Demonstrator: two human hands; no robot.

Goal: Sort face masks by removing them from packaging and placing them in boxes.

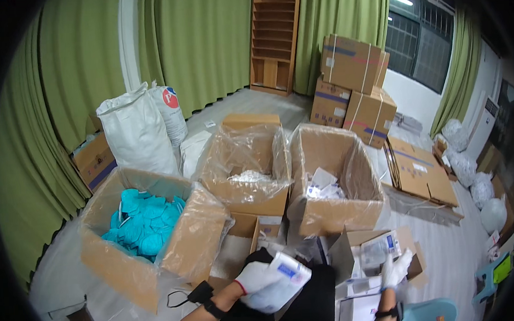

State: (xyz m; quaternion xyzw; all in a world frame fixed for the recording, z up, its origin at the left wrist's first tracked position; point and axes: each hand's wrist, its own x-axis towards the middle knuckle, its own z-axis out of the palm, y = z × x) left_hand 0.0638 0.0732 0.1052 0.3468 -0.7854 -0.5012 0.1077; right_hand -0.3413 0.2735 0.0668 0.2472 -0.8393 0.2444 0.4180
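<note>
Left hand (258,276) clamps white packet (284,288) near one edge, presumably keeping it flat; right hand (395,272), four o'clock: fingers part-spread, grip indeterminable.

Left grip (257,278), fabric-gloved: white, red cuff edge. Right grip (395,270): white glove. Flat plastic packet (288,284): whitish, blue rectangle. Heaped cupped fabric pieces (147,221): turquoise. Large open cardboard carton (120,272): brown. Tall bulging sack (136,135): white. Pleated cloth curtain (204,41): green.
</note>
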